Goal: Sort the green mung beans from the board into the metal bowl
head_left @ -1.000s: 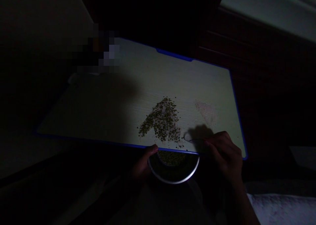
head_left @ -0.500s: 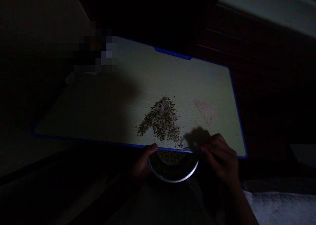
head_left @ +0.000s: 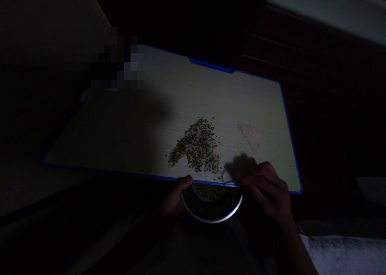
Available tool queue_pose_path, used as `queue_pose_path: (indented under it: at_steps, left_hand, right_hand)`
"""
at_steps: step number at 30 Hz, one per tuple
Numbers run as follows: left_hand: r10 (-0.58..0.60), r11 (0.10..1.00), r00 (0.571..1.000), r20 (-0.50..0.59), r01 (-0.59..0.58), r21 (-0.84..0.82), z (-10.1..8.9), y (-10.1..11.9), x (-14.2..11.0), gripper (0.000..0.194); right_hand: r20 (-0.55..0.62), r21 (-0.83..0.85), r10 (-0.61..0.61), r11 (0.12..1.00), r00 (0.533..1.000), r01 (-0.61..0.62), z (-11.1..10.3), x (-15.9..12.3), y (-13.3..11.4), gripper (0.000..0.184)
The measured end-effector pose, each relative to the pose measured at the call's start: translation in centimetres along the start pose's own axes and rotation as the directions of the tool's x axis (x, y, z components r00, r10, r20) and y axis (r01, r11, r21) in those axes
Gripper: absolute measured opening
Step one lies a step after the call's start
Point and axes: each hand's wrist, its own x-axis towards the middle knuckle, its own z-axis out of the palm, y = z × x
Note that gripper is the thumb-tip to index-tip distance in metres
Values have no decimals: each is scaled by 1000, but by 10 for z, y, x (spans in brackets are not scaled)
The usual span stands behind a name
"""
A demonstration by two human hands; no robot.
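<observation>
Under the near edge of a pale cutting board [head_left: 241, 98] with a blue rim, my left hand [head_left: 176, 198] is closed on the side of a metal bowl [head_left: 214, 218]. Its thumb rests by the board's edge. Small green beans [head_left: 211, 192] lie in the bowl, partly hidden by the board. My right hand [head_left: 268, 188] pinches a thin, pale flat piece [head_left: 230, 182] at the board's edge, over the bowl's right side; its kind is unclear in the dark. A loose pile of green beans mixed with pale grains [head_left: 197, 144] lies on the board.
A smaller heap of pinkish-white grains [head_left: 250, 135] sits right of the bean pile. Dark wood [head_left: 319, 118] borders the board on the right. White quilted cloth [head_left: 346, 255] shows at the lower right. The board's far left corner is pixelated.
The flat piece in my right hand has shifted slightly at the board's edge. My left hand, the bowl and the piles look the same.
</observation>
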Motion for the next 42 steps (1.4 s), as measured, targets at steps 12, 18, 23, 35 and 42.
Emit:
queue_pose_path:
  at_steps: [12,18,23,35,42]
  left_hand:
    - [-28,999,999,-22,28,18,6,0,1,57]
    - [30,999,999,-28,-30,12,4,-1,0,59]
    - [23,1000,1000,-11,-23,19,5,1,1,57]
    - [45,999,999,-6,-45,5,1,-1,0,64]
    - [22,1000,1000,-4,-22,12,15,1,-1,57]
  right_hand:
    - [-98,-108,45,993,994,-56,7,8,3,24]
    - [-277,-246,161,941,947,-232,4,7,15,13]
    - [-193,-149,98,981,976,-128,5,16,12,20]
    - [-132,-106,91,989,987,-105,-5,7,15,24]
    - [-75,-120,38,992,996,-47,7,21,7,22]
